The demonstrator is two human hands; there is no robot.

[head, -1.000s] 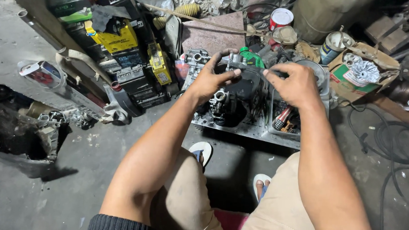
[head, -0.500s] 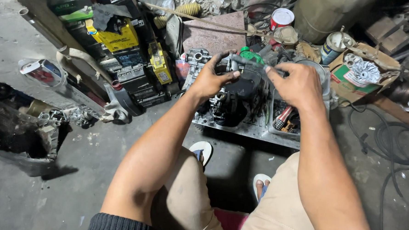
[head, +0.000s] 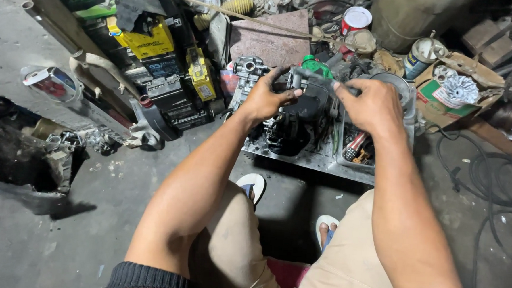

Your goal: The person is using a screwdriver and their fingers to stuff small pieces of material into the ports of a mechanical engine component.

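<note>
Both hands meet at upper centre of the frame on a grey metal part (head: 305, 77) above the black engine block (head: 291, 125). The left hand (head: 266, 98) clasps its left end, the right hand (head: 373, 106) its right; its long axis runs left-right.

Cans, a box and labelled batteries around the work

A red can with white lid (head: 355, 19) stands top centre; a blue-labelled tin (head: 421, 56) is just beside an open cardboard box (head: 442, 100) at right; yellow-labelled battery blocks (head: 142, 38) are stacked at left
</note>
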